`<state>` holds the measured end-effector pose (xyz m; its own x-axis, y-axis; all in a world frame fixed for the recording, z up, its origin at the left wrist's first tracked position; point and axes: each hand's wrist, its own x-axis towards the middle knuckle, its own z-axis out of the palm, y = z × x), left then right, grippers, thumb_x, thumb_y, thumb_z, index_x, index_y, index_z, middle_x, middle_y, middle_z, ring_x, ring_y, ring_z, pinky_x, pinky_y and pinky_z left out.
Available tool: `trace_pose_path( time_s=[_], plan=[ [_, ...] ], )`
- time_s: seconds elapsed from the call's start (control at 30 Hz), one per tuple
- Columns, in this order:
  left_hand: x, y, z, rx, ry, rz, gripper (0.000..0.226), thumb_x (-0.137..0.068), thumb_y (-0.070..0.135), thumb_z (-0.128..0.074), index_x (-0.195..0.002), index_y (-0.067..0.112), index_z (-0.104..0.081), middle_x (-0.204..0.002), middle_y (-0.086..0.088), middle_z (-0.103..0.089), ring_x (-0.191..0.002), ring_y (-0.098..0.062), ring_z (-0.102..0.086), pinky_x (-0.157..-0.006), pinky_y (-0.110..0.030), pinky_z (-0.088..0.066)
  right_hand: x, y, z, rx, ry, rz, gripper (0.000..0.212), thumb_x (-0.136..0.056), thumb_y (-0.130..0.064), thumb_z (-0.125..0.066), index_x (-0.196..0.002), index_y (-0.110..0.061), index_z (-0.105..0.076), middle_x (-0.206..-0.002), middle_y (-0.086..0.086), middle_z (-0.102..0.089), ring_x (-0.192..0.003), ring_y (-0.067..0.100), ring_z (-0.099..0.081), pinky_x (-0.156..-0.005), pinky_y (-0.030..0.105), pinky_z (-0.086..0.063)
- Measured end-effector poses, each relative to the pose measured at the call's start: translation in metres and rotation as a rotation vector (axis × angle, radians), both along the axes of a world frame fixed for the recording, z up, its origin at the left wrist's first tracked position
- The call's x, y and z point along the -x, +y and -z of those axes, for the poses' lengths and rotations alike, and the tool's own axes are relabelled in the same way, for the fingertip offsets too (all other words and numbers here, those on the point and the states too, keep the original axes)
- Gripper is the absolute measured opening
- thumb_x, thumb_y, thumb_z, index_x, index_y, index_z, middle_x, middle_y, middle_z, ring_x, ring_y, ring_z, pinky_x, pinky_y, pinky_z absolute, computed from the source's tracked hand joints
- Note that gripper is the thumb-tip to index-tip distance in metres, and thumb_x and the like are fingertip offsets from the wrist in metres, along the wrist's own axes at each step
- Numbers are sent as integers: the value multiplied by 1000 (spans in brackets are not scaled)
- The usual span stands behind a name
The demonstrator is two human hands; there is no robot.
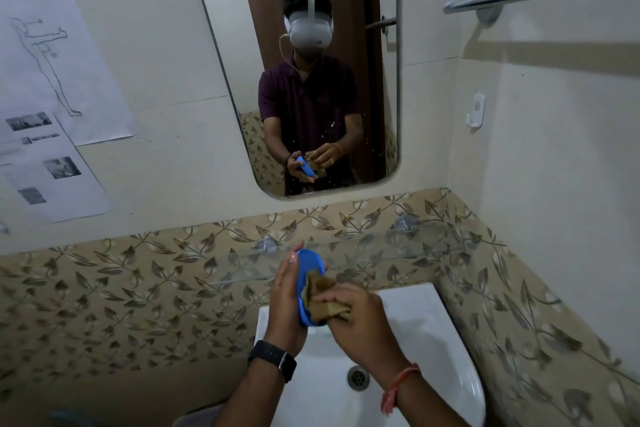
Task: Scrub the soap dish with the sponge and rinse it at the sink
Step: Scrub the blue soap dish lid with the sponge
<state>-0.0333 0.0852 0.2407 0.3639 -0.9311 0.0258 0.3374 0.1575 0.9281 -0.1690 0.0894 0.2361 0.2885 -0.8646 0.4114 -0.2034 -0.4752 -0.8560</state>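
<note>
Right then, the left hand (285, 302) held the blue soap dish (309, 284) up on its edge over the white sink (415, 322). The dish stood tall, with its long way running from 12 o'clock down to 6 o'clock. The left palm pressed flat on the back of the dish, and the fingers were nearly straight, reaching up along its rim. So that hand was mostly open, but it did hold the dish.

The right hand (356, 319) sat at 3 o'clock from the dish, just beside it. Its fingers were curled tight around the brown sponge (320, 296). The sponge poked out toward 9 o'clock and touched the open face of the dish. Both hands were very close, one on each side of the dish, like bread on a sandwich.

The drain (358, 378) was below the hands, toward 6 o'clock. No tap and no running water could be seen, so I could not tell if the dish was wet.

It looked like the scrubbing part was going on, and the rinse was not done yet. I think the next rub should go up and down along the tall way of the dish, while the left palm pushed back so the dish did not slip out.
</note>
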Motion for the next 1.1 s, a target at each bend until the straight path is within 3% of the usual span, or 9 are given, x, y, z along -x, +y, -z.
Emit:
trace_pose_path(
  time_s=[0.17, 0.3, 0.5, 0.6, 0.7, 0.8, 0.9, 1.0, 1.1],
  plan=[
    [9, 2, 2, -7, -43, 78, 43, -96, 45, -51, -135, 30, -63, -137, -22, -61, -117, -43, -63, -100, -55, -51, 3, -14, 0, -154, -113, 122, 44, -81, 7, -64, -87, -34, -80, -81, -22, -76, -68, -7, -67, -60, 5, -50],
    [17, 1, 0, 7, -17, 117, 45, -92, 42, -55, -133, 26, -66, -134, -21, -65, -111, -33, -67, -99, -51, -51, -6, -9, -9, 7, -136, 119, 33, -83, -2, -69, -106, -24, -78, -105, -12, -73, -99, -4, -65, -87, 8, -51],
    [3, 0, -1, -32, 54, 80, 49, -93, 46, -54, -137, 24, -61, -136, -32, -58, -116, -45, -61, -107, -60, -44, 6, -4, 8, -33, -41, 97, 36, -75, 3, -70, -92, -27, -80, -86, -19, -73, -85, -1, -69, -78, 12, -55],
    [12, 4, 7, -26, 1, 168, 41, -97, 46, -51, -132, 31, -66, -132, -20, -67, -111, -38, -68, -95, -50, -56, 0, -16, -3, -99, -116, 194, 31, -84, 2, -68, -98, -22, -80, -95, -8, -77, -89, 2, -70, -83, 24, -60],
    [15, 3, 11, -36, -10, 175, 38, -95, 44, -53, -126, 32, -71, -129, -14, -70, -110, -29, -72, -85, -38, -61, -9, -11, -11, 9, -106, 193, 31, -85, -3, -70, -109, -23, -77, -107, -13, -71, -98, -7, -63, -91, 17, -55],
    [1, -1, 5, -38, 68, 131, 46, -93, 45, -54, -133, 26, -65, -135, -24, -63, -118, -39, -65, -100, -52, -52, -6, 4, -1, 72, -49, 11, 37, -77, 2, -69, -100, -25, -80, -101, -19, -71, -99, -9, -64, -89, 9, -51],
    [-9, -2, -2, -30, 121, 103, 53, -91, 46, -54, -139, 25, -60, -139, -19, -61, -124, -43, -60, -109, -60, -43, 5, 2, 7, 31, 34, 45, 40, -73, 7, -67, -93, -26, -79, -86, -20, -70, -86, -6, -66, -77, 8, -51],
    [-2, 1, -4, -26, 70, 133, 52, -94, 48, -50, -139, 23, -59, -127, -24, -63, -107, -39, -62, -96, -54, -50, 1, -15, -4, -29, -70, 187, 36, -79, 8, -68, -93, -23, -81, -82, -25, -67, -84, -8, -66, -77, 13, -56],
    [7, 4, 0, -46, 56, 205, 51, -95, 46, -52, -137, 19, -62, -134, -23, -64, -107, -33, -68, -87, -43, -58, -16, -14, -19, 37, -91, 218, 33, -85, 0, -69, -110, -20, -76, -105, -9, -72, -98, -2, -66, -91, 17, -56]
  ],
)
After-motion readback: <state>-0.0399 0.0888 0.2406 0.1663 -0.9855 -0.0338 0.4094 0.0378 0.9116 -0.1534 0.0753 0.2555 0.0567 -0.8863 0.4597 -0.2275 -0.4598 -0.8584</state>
